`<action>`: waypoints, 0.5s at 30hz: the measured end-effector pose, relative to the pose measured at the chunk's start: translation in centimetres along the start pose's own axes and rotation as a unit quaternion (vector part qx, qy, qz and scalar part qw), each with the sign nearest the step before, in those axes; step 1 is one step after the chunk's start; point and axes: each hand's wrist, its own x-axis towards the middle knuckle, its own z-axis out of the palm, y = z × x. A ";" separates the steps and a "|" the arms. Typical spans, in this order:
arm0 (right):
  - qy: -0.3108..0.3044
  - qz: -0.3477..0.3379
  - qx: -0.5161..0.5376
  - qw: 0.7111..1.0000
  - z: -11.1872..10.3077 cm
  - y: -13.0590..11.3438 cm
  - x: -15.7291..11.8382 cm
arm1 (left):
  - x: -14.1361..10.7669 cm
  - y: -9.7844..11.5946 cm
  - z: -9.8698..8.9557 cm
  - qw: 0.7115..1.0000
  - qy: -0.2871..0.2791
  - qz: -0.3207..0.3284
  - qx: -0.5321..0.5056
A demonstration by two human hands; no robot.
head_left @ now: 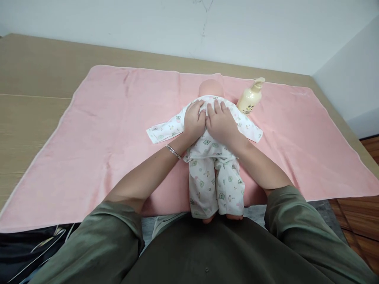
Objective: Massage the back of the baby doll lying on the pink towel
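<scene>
A baby doll [207,148] in white printed pajamas lies face down, its bald head away from me and its feet at my waist. Its sleeves spread out to both sides. On the left of its upper back rests my left hand [195,122], a silver bangle on that wrist. My right hand [222,122] lies flat on the right of the upper back, fingers stretched toward the doll's head. The two hands meet at the thumbs, and neither grips anything. Both palms are hidden against the cloth.
A pink blanket [118,118] spreads under the doll over a wooden table [35,86]. Close to the doll's right-hand sleeve stands a cream pump bottle [249,98]. A white wall [148,31] rises behind the table. Dark fabric [26,252] shows at the lower left.
</scene>
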 end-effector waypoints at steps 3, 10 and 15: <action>-0.025 -0.070 0.022 0.997 -0.3 0.2 0.2 | 0.1 -0.1 0.0 1.000 -0.002 0.009 0.003; 0.015 0.062 0.069 0.996 0.1 2.8 2.0 | -0.3 0.3 0.3 0.998 0.007 -0.015 0.055; 0.042 0.074 -0.015 0.996 0.1 0.8 0.3 | 0.5 -0.2 0.4 0.996 -0.029 -0.017 0.078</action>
